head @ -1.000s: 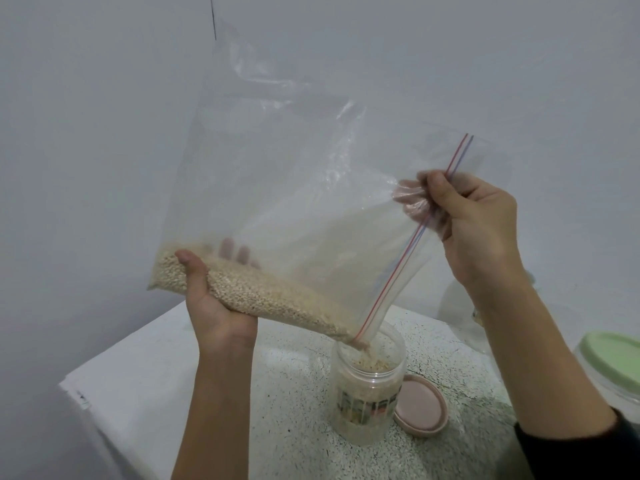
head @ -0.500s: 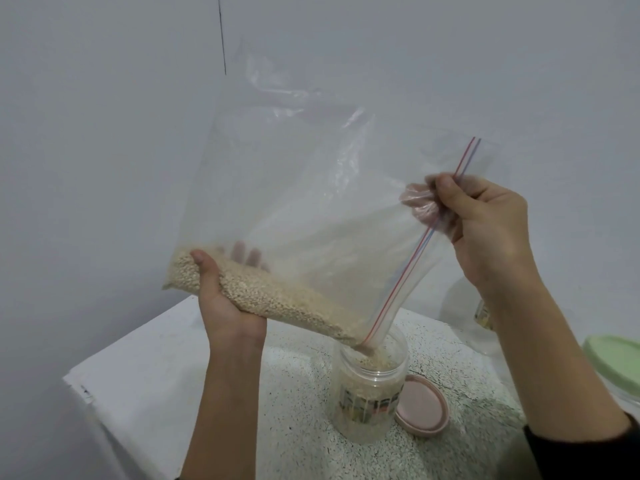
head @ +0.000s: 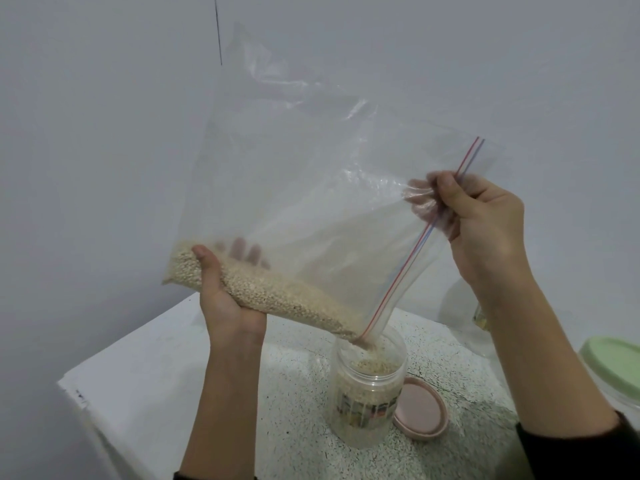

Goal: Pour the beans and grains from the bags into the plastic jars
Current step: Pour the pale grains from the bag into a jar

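Bag gripped by left hand, right hand; corner inside jar rim.

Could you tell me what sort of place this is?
Probably a home kitchen or pantry corner: a speckled stone-like counter against a bare wall, a zip bag of grain pouring into a plastic jar, another green-lidded container alongside.

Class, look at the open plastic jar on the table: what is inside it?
Inside the plastic jar lie pale grains, more falling in from the corner of the zip bag tipped over its mouth. A printed label hides the lower part, so the jar's bottom cannot be seen.
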`<state>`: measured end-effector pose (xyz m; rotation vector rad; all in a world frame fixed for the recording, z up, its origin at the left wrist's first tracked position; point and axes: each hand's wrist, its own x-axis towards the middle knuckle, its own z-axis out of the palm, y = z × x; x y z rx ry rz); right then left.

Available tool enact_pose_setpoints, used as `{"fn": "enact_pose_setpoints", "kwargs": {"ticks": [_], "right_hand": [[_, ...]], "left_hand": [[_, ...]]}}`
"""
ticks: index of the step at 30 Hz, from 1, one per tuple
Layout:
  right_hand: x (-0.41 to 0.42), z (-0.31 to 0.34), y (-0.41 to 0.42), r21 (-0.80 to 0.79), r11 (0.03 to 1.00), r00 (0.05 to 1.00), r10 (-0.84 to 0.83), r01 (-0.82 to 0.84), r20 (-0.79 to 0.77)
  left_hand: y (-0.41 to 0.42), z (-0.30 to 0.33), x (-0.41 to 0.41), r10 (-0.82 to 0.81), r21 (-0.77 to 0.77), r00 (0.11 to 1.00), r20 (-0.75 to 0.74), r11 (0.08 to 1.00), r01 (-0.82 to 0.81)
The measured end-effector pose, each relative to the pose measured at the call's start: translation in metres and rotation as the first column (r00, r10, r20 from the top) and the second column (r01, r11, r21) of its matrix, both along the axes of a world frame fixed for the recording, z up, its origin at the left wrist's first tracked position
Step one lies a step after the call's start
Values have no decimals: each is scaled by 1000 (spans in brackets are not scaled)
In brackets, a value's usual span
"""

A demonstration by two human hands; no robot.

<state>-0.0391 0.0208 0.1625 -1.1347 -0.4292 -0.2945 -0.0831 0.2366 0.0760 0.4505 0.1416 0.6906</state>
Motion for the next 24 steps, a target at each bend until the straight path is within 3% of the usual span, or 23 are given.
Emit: {"fn": "enact_pose_setpoints", "kwargs": {"ticks": [24], "right_hand": [[-9,1,-1,-7,1000,1000,-13,13,-24]], "left_hand": [[1,-2,-7,-8,5,1000,-23,1000,8]]}}
